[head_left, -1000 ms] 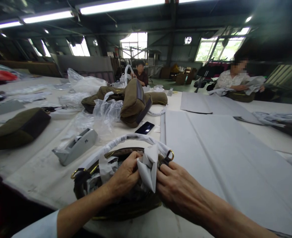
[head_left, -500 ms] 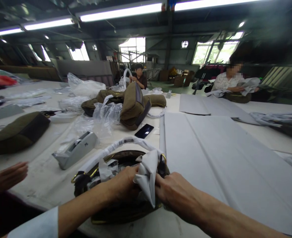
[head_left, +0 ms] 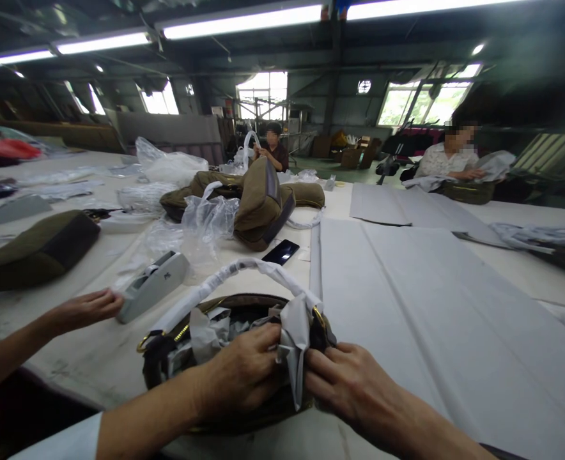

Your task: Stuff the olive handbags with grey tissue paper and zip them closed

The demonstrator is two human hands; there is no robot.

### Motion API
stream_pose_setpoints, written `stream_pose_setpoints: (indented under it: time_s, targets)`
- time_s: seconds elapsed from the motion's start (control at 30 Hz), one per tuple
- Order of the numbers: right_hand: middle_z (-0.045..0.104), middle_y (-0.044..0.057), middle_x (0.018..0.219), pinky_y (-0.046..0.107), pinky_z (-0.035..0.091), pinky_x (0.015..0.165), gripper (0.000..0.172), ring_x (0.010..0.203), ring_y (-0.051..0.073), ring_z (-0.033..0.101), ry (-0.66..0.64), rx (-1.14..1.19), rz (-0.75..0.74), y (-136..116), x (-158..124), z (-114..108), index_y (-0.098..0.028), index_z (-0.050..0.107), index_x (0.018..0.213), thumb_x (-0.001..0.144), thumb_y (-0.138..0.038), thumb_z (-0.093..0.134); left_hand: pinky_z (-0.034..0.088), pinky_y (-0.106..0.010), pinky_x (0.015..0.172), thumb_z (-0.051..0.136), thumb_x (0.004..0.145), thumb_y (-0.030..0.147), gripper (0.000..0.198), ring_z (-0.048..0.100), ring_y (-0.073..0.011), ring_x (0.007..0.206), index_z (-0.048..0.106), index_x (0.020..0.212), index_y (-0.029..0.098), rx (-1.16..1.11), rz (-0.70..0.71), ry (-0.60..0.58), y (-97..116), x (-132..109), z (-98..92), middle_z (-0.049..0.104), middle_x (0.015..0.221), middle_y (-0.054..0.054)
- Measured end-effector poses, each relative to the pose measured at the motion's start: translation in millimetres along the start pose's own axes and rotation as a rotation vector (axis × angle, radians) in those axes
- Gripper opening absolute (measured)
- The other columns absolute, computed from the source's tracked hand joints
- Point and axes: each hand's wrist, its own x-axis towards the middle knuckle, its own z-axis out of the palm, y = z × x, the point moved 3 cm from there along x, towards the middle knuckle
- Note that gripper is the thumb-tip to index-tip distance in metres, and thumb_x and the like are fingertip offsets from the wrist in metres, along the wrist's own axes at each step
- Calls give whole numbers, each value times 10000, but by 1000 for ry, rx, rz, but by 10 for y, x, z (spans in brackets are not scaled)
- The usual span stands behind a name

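An olive handbag [head_left: 244, 415] with a dark lining stands open on the table in front of me, its handle [head_left: 244, 265] wrapped in white and arched up. Crumpled pale paper [head_left: 208, 332] fills part of its inside. My left hand [head_left: 248, 367] reaches into the bag's mouth, fingers closed on the pale paper [head_left: 294, 329] at the right end. My right hand [head_left: 342, 380] is at the bag's right end with bent fingers gripping the edge of the same paper, close to a gold ring.
A co-worker's hand [head_left: 88, 310] reaches in from the left beside a grey tape dispenser [head_left: 155, 284]. Beyond lie a phone [head_left: 281, 252], olive bags [head_left: 258, 204] and clear plastic. Grey sheets [head_left: 407, 300] cover the right side. Two people sit farther off.
The co-worker's hand has moved right, up to the tape dispenser. My left hand has shifted slightly right and up, and my right hand's fingers have come over the bag's right end.
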Motion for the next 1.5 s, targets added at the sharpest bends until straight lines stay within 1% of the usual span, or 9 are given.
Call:
stream_pose_setpoints:
  time_s: [0.17, 0.27, 0.6, 0.8, 0.97, 1.1, 1.3, 1.4, 1.5]
  targets:
    - [569, 0, 796, 308, 290, 494, 160, 575, 142, 450, 44, 15, -70, -64, 29, -42, -186, 497, 833, 923, -99, 397, 487, -311, 639, 534, 809, 139, 87, 589, -198, 726, 585, 746, 171, 256, 80, -352, -28, 97, 229, 654, 813, -41]
    - [562, 10, 764, 310, 261, 457, 203, 528, 142, 435, 60, -32, -85, -91, 25, -55, -178, 494, 793, 908, -67, 369, 302, -325, 387, 564, 784, 158, 151, 573, -189, 554, 592, 636, 174, 353, 3, -445, -10, 252, 355, 650, 674, -27]
    - [541, 0, 763, 312, 276, 493, 165, 556, 145, 442, -19, -74, -73, -163, 29, -71, -188, 471, 784, 918, -109, 414, 318, -293, 406, 599, 753, 206, 107, 605, -204, 567, 621, 655, 168, 314, -161, -382, 66, 334, 215, 653, 677, -38]
    - [542, -4, 758, 315, 248, 493, 136, 562, 150, 420, 43, -82, -75, -128, 34, -119, -188, 467, 804, 906, -102, 439, 478, -352, 721, 451, 867, 179, 111, 576, -209, 829, 557, 834, 162, 301, 87, -57, 91, 69, 58, 636, 912, -60]
    - [543, 4, 761, 294, 284, 492, 193, 572, 133, 441, -61, -15, -119, -212, 64, -85, -183, 479, 782, 927, -108, 376, 440, -344, 524, 557, 821, 255, 107, 617, -237, 721, 617, 784, 175, 301, 26, -378, 109, 180, 391, 665, 869, -52]
    - [561, 8, 771, 292, 329, 491, 234, 564, 133, 467, -55, -50, -108, -251, -6, -108, -182, 506, 779, 935, -112, 346, 330, -334, 414, 550, 809, 234, 117, 639, -234, 757, 643, 753, 188, 295, 9, -431, 193, 368, 490, 679, 853, -35]
    - [650, 4, 1049, 270, 403, 487, 356, 659, 123, 540, 53, -230, -150, -271, -210, -339, -191, 596, 1091, 937, -80, 294, 477, -335, 665, 630, 779, 332, 378, 625, -208, 820, 563, 1133, 217, 189, 25, -378, 194, 25, -165, 634, 1125, -39]
    - [608, -2, 1202, 312, 479, 794, 391, 919, 147, 570, 133, -301, -201, -177, -205, -445, -203, 593, 1162, 943, -78, 295, 348, -450, 1023, 729, 696, 422, 716, 506, -283, 1146, 423, 1315, 235, 204, -92, -335, 81, -314, -520, 512, 1332, -65]
    - [631, 47, 1127, 454, 273, 1094, 358, 1132, 210, 494, 153, -372, -314, -98, -73, -389, -132, 624, 1103, 922, -81, 320, 389, -455, 970, 721, 708, 441, 529, 535, -288, 1070, 550, 1144, 195, 249, -300, -359, -15, -523, -627, 610, 1142, -78]
